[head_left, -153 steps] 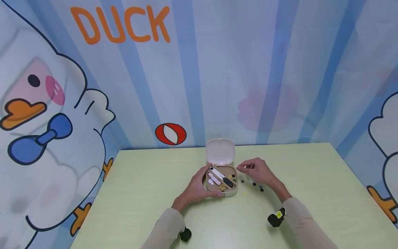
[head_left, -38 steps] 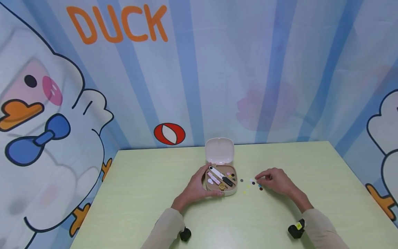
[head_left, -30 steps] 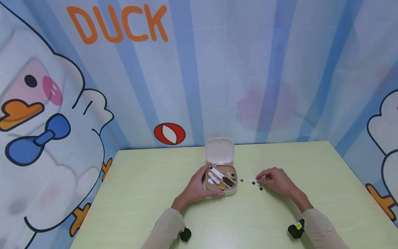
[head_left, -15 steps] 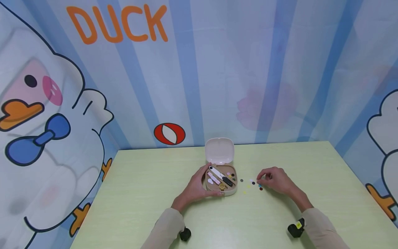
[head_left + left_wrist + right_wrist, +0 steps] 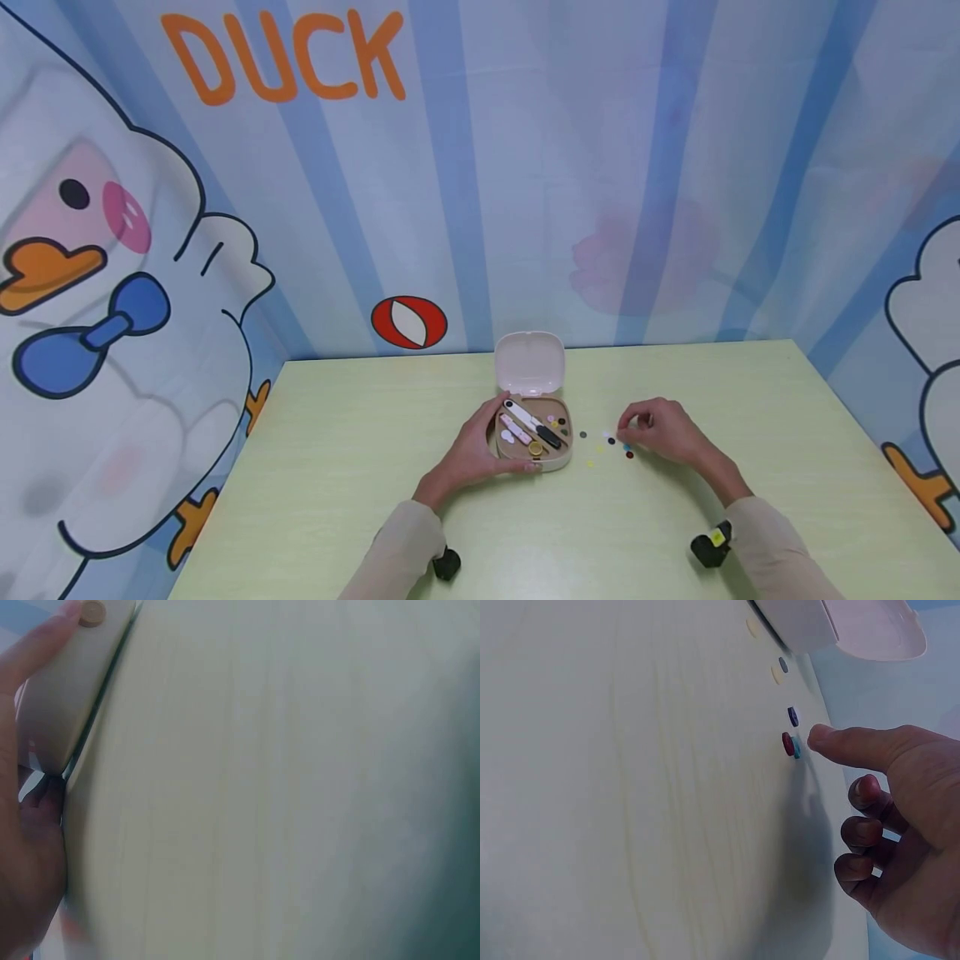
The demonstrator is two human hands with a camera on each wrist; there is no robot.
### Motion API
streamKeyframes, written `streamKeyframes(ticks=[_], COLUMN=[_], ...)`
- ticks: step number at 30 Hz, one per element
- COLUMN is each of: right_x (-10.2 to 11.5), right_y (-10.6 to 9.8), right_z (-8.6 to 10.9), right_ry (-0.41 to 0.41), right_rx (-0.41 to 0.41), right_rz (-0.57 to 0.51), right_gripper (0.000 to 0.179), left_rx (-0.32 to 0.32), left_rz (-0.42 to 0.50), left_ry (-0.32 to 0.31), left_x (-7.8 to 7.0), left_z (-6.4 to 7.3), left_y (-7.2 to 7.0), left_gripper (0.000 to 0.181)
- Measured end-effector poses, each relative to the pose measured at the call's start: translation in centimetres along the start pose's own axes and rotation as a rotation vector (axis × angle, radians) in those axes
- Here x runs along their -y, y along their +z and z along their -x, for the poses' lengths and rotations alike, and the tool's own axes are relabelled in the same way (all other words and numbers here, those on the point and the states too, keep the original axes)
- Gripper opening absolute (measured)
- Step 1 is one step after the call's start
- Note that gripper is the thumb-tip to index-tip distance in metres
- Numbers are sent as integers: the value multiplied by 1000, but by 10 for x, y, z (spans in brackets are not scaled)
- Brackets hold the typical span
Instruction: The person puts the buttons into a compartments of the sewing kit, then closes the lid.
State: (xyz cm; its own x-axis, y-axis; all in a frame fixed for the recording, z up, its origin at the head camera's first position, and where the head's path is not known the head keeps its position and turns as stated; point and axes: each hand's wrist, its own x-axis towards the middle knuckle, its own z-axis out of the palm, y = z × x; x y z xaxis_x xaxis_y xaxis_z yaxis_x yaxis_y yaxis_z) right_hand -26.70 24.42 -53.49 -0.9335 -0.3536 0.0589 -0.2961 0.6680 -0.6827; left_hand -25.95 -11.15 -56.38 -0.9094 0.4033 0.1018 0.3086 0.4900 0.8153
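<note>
My left hand (image 5: 475,446) grips the left side and front of a small pale sewing-kit box (image 5: 553,465), its thumb by the round tan button on the front in the left wrist view. The lid (image 5: 530,364) stands raised. Inside lie a black-and-white tool (image 5: 532,423), a pink-and-white stick-shaped piece (image 5: 515,430), a gold ring-shaped piece (image 5: 536,449) and several small buttons (image 5: 562,422). To the right, my right hand (image 5: 663,427) is just above loose buttons, thumb and index tips close together. Whether they pinch a button is hidden. The other fingers curl.
Loose buttons lie on the pale table (image 5: 360,433) right of the box: a grey one (image 5: 582,434), a white one (image 5: 606,434), a black one (image 5: 611,441), a dark red one (image 5: 629,455), a blue one (image 5: 796,748) and yellow ones. A duck-print curtain (image 5: 525,167) hangs behind.
My right hand has moved from the box's right edge to the loose buttons and has just risen slightly. A pinkish button now shows in the box. The left hand keeps its grip.
</note>
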Motion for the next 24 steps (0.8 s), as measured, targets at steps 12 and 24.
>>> streamKeyframes(ticks=[12,24], right_x=[14,36], right_y=[0,7], right_z=[-13,-29], right_ry=[-16,-55], right_rx=[-21,-17], right_rz=[2,-35], right_gripper=[5,6], left_rx=[0,4], left_rz=[-9,-11], left_ry=[-9,-20], left_x=[2,0], left_z=[0,0], left_y=[1,0], left_gripper=[120,120])
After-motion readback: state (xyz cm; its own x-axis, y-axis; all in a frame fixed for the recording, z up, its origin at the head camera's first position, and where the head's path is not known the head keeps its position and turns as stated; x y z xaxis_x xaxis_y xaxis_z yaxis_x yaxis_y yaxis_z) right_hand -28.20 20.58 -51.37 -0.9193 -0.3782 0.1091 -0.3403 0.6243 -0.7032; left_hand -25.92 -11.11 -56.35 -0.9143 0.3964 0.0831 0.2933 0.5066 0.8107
